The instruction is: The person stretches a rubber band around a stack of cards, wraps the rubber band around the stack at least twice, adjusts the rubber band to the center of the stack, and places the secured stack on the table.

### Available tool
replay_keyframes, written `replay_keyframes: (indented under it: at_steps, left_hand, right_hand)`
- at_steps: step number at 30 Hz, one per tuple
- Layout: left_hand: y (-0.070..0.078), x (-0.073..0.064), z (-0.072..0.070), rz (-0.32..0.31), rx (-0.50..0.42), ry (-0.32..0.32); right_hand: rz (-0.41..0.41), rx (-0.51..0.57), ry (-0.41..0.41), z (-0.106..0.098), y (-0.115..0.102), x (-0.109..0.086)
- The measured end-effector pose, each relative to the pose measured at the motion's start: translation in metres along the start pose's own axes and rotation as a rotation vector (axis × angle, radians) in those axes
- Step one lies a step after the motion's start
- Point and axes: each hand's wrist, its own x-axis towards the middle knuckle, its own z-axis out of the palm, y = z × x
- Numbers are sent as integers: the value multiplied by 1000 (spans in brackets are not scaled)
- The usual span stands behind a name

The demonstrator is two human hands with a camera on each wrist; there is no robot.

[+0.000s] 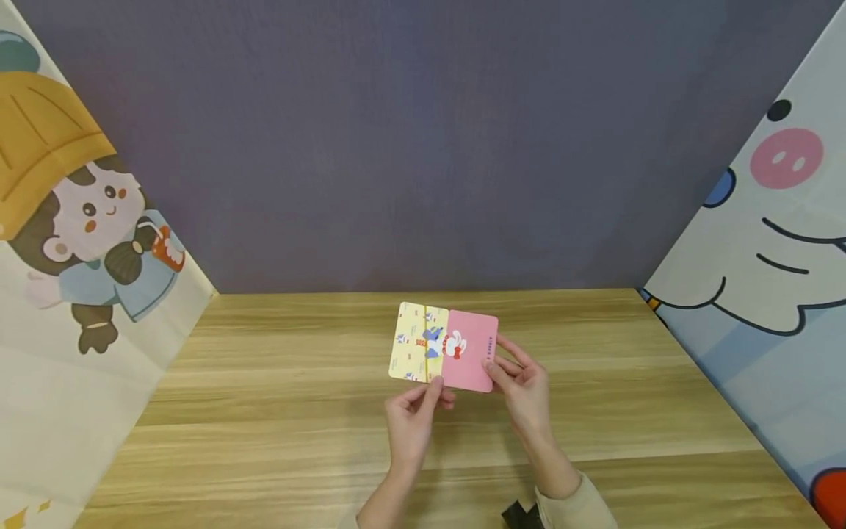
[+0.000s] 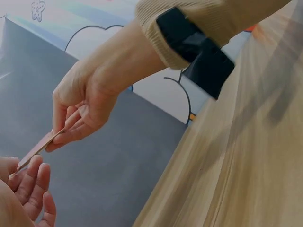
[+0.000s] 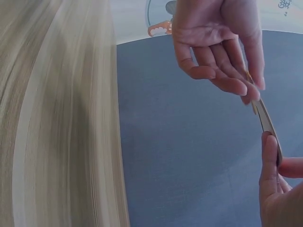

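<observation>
One booklet [image 1: 471, 356]: raised off the wooden table [image 1: 264, 411], straight ahead of me, its long axis running left to right.
Left hand [image 1: 410, 426]: I pinch the lower edge near mid-length, close beside the yellowish band [image 1: 426, 330].
Right hand [image 1: 530, 397]: I pinch the pink right edge, farther from the band.

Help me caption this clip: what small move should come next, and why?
Perhaps hook the thin band with the left hand: it crosses the card, the left thumb lies close by at its lower edge, and the right hand grips the pink end.
</observation>
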Motion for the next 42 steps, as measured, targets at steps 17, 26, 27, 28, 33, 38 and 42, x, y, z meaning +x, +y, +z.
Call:
replay_keyframes:
  at_steps: [17,26,27,28,33,38,42]
  left_hand:
    - [80,-3,3,-50,395,-189]
    - [102,24,-8,278,478,-340]
    - [103,29,-10,314,487,-352]
    - [104,34,-11,349,495,-362]
    - [105,57,-19,479,557,-376]
    - [103,79,-27,534,626,-372]
    - [99,93,-32,548,665,-387]
  right_hand:
    - [-189,83,-146,-36,52,21]
    - [-114,50,-127,-36,48,15]
    - [-75,14,-99,-33,40,12]
    - [-51,0,-89,-30,34,9]
    - [2,-25,-67,-15,1,-5]
    - [-116,63,-165,-32,34,5]
    - [-159,100,-215,-39,48,9]
